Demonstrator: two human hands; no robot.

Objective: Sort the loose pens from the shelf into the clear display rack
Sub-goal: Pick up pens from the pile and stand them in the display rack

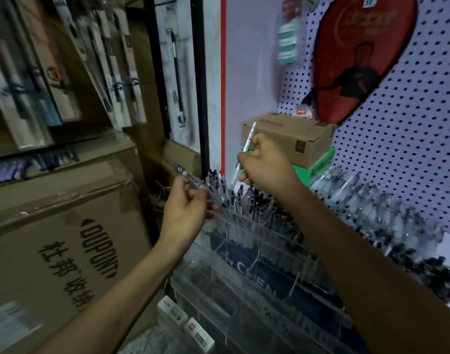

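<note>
White and slim, a pen [246, 146] stands tilted in the right hand [263, 162], pinched by curled fingers above the clear display rack [257, 241]. The left hand [185, 208] grips a bundle of pens [193, 182] at the rack's left end. The rack's acrylic compartments hold upright dark-capped pens. A perforated pegboard [402, 129] and cardboard boxes [290, 137] surround it.

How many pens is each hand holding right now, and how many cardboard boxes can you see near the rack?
Pens in the right hand: 1, a white pen
Pens in the left hand: cannot count, a blurred bunch
Cardboard boxes: 3 (large, small, open)
Total countable: 4
</note>
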